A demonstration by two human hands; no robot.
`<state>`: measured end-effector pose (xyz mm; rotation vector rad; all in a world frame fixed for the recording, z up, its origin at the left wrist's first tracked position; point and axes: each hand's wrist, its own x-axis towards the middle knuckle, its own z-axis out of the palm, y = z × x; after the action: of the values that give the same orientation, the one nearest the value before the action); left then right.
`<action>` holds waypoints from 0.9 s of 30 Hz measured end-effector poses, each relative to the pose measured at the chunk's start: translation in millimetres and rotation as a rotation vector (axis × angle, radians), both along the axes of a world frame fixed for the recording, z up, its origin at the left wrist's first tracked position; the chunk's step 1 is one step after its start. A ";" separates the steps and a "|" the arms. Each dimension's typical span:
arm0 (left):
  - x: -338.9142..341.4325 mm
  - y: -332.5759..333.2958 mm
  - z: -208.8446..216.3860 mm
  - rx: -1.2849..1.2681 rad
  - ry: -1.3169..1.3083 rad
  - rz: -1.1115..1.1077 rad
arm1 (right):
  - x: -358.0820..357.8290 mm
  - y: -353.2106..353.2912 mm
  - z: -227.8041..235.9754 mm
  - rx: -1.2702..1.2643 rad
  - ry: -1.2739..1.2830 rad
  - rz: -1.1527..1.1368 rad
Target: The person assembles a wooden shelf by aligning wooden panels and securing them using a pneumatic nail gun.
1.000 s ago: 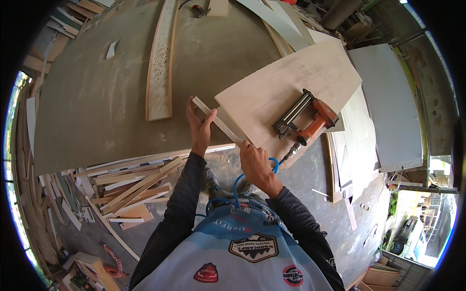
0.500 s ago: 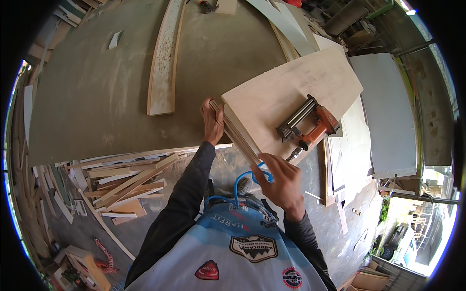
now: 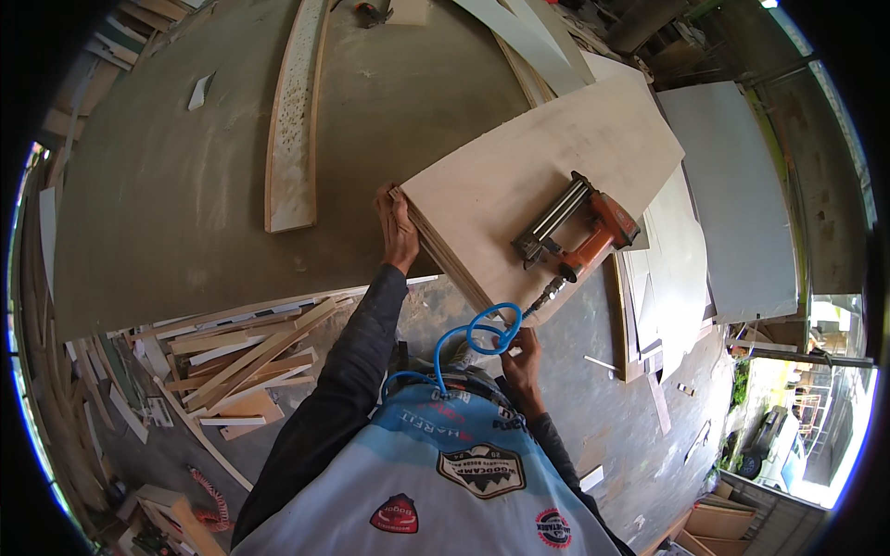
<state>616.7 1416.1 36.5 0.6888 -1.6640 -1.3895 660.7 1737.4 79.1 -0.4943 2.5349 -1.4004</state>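
Note:
A stack of pale plywood panels [image 3: 473, 199] lies at an angle over the near edge of the workbench. My left hand [image 3: 399, 232] is closed round its left corner, the fingers pressed along the layered edge. An orange-and-black nail gun [image 3: 593, 236] rests on its side on the top panel. A blue air hose [image 3: 448, 338] loops from near its handle end toward my waist. My right hand [image 3: 524, 369] is at the near corner of the panels, just below the hose; its fingertips are partly hidden, so its grip does not show clearly.
The large brown workbench [image 3: 204, 204] carries a long narrow tray-like board [image 3: 295, 139] and a hammer-like tool [image 3: 374, 13] at the back. Wood offcuts [image 3: 246, 357] are heaped at left below the bench. White sheets [image 3: 672, 269] and a grey panel [image 3: 732, 195] stand at right.
My right hand has dropped from the panel's near edge to below the corner. The stack's layers look more even, and the hose loop now lies over the near corner. My left hand stays on the left corner.

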 end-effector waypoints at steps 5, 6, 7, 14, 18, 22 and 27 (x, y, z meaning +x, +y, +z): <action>-11.4 19.7 7.6 0.054 0.079 0.065 | -13.5 -12.0 -57.7 -0.022 -0.092 0.103; -11.5 18.9 4.0 0.108 0.127 0.071 | -16.2 -19.9 -62.9 -0.113 -0.124 0.105; -8.5 15.0 0.2 0.139 0.149 0.036 | -17.8 -25.3 -66.3 -0.205 -0.156 0.107; 14.1 -19.2 11.5 0.403 0.271 -0.187 | -34.8 -2.1 -99.9 -0.095 0.033 0.025; 13.9 -18.6 11.6 0.704 0.435 -0.188 | -37.8 5.1 -104.6 -0.070 0.146 0.047; 3.1 -19.3 19.1 0.793 0.451 -0.099 | -40.6 6.1 -103.5 -0.057 0.244 0.055; -0.2 -24.5 13.1 0.912 0.408 -0.093 | -31.9 -9.3 -74.0 -0.070 0.010 0.027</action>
<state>616.5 1391.5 49.6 0.7414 -0.6980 -2.1956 628.8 1728.1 5.2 -0.5472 2.4840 -1.4849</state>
